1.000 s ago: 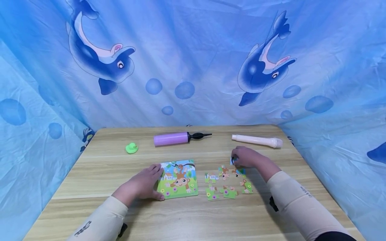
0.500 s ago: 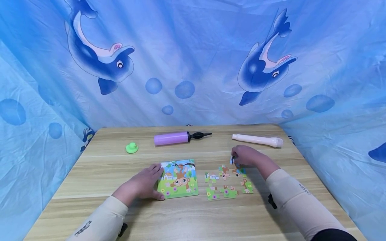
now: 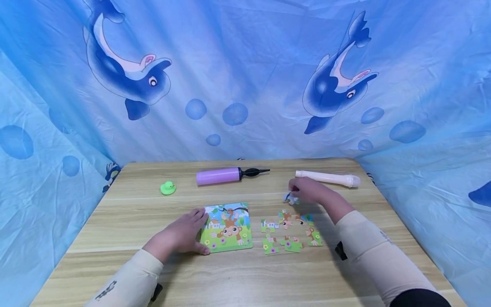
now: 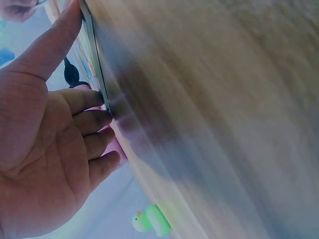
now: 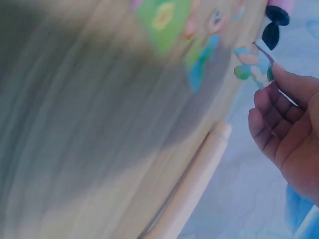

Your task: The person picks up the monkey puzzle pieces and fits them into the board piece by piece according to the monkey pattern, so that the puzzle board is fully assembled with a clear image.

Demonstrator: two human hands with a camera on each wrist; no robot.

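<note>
My right hand [image 3: 307,190] pinches a puzzle piece [image 3: 290,198] between thumb and fingers, just beyond the group of loose pieces. In the right wrist view this puzzle piece [image 5: 253,65] shows blue, green and pinkish patches, raised off the table. Several monkey puzzle pieces [image 3: 293,244] lie loosely arranged on the table, nearer me than that hand. To their left is a square monkey picture board [image 3: 230,232]. My left hand [image 3: 184,233] rests at the board's left side, thumb and fingertips touching its edge. The left wrist view shows the fingers [image 4: 89,122] extended, the palm bare.
A purple hand pump [image 3: 218,176] with a black nozzle lies at the back of the wooden table [image 3: 230,281]. A pale pink microphone-shaped stick [image 3: 327,178] lies behind my right hand. The green toy duck [image 3: 167,188] sits at back left. A dolphin-print curtain [image 3: 245,76] surrounds the table.
My right hand has moved away from me and slightly left, carrying the puzzle piece off the top of the loose arrangement. The left hand and the board have stayed put.
</note>
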